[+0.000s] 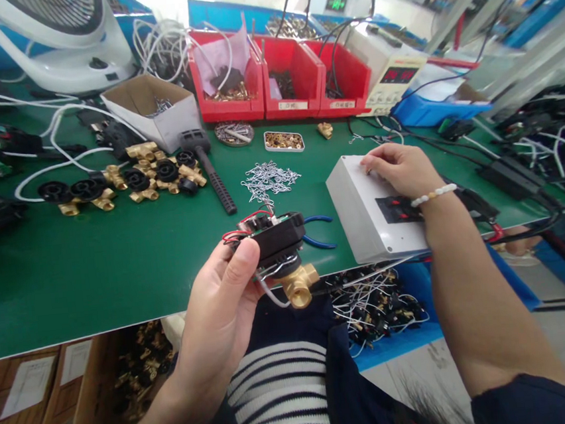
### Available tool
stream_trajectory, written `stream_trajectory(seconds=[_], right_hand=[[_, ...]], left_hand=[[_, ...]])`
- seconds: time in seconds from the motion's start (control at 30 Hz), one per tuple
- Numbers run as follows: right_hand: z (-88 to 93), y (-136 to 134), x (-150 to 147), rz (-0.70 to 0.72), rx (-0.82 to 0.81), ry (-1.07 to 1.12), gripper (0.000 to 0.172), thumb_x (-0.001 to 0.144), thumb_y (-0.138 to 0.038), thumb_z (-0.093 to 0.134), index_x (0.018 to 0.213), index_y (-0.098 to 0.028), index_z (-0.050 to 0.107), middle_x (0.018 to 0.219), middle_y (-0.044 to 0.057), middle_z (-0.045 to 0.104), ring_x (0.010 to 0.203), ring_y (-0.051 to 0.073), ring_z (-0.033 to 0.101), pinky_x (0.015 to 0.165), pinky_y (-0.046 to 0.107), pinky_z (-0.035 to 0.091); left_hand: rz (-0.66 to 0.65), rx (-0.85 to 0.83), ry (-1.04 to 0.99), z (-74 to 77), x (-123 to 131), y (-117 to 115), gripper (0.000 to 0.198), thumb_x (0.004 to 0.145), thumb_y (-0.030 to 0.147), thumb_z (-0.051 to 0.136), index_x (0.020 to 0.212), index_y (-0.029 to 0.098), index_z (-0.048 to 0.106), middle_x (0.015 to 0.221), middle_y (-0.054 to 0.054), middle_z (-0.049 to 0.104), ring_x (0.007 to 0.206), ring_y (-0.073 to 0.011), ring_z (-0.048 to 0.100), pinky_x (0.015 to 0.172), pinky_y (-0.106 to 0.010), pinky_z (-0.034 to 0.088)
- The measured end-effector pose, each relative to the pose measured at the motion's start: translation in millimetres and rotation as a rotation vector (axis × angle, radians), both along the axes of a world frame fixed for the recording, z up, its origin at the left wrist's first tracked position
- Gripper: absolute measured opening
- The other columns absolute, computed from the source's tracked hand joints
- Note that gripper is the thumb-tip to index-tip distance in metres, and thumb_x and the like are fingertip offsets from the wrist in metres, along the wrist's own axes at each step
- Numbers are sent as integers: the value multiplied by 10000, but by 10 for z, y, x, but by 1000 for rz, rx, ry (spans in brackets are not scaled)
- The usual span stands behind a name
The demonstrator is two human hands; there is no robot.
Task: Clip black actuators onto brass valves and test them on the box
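My left hand (227,287) is closed around a motorized valve (279,235), holding it above the front edge of the table. The valve has a black housing with red wires showing on top, a white cable, and a brass body (299,285) underneath. On the far end of a grey box (362,211) rests my right hand (401,168), fingertips pinched together; whatever they grip is hidden. Behind the valve lie blue-handled pliers (319,219), partly covered, and a pile of wire clips (269,180).
A black mallet-like tool (211,172) lies beside several brass valve bodies (153,171). Red bins (290,84), a white carton (153,111) and a power supply (391,71) line the back. Below the table are a blue crate (390,351) and a cardboard box (93,397).
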State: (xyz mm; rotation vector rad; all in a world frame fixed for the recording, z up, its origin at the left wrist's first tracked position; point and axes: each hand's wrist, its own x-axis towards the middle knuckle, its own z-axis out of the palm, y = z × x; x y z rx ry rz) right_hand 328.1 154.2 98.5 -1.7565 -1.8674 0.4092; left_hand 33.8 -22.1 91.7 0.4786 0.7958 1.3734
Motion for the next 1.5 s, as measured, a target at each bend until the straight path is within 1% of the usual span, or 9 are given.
stream_trajectory(seconds=[0.43,0.57,0.7,0.8,0.87,0.93,1.17,1.3,1.5], right_hand=[[27,37,25,73,-54,-189,227,824,-401,657,890,-198,736,666,6,613,622,169,527,646,309,444],[126,-21,58,151,-26,-253,269,818,-342,664,1042,-206,726,856,52,685,776,218,611,766,368,500],[343,-477,-129,219,143,-229,369,858,-317,657,1219,-240,661,1142,94,690,1016,263,647,951,438,498],[405,-1031,-393,536,-24,-90,250,938,-359,607,1166,-282,678,1109,54,711,993,226,675,916,372,539],[294,-1374,-545,787,-280,-71,225,967,-363,598,1161,-287,684,1097,39,720,992,208,687,888,331,560],[53,-1623,-637,885,-443,-171,286,940,-326,658,1217,-258,676,1208,69,694,1095,235,667,951,356,554],[-912,-1833,-638,550,-474,-522,370,881,-139,689,1249,-113,659,1217,182,679,1151,344,634,1013,484,524],[-1092,-1889,-646,572,-471,-474,290,923,-108,613,1204,-132,681,1172,151,701,1101,310,652,988,456,535],[-1125,-1907,-649,595,-494,-447,265,950,-105,571,1187,-124,688,1176,134,710,1109,285,657,1022,430,519]], left_hand=[[1,30,44,-32,-6,-4,395,845,437,765,1113,150,728,1064,-86,759,871,-209,738,765,-288,634],[10,45,38,-7,-13,-15,410,813,440,794,1093,147,740,1046,-94,761,863,-219,738,767,-286,630],[14,20,91,41,-19,-44,421,813,460,784,1108,163,741,1082,-108,756,903,-254,729,780,-307,624],[24,10,118,60,-22,-56,455,803,505,776,1098,161,742,1078,-110,754,898,-264,722,762,-317,628],[16,4,123,66,-28,-58,454,803,524,766,1070,157,748,1021,-110,759,843,-265,718,737,-336,631],[12,-1,123,73,-39,-56,423,816,515,756,1050,162,755,986,-107,761,830,-274,716,728,-348,630],[4,-4,65,110,-63,-56,418,802,505,775,1041,162,765,931,-111,763,937,-326,732,739,-364,643],[-18,0,45,122,-55,-43,412,804,511,770,1045,177,765,946,-105,771,997,-349,727,797,-415,650],[-29,26,57,87,-52,-20,429,803,538,753,1000,158,777,912,-102,775,876,-307,750,698,-339,654]])
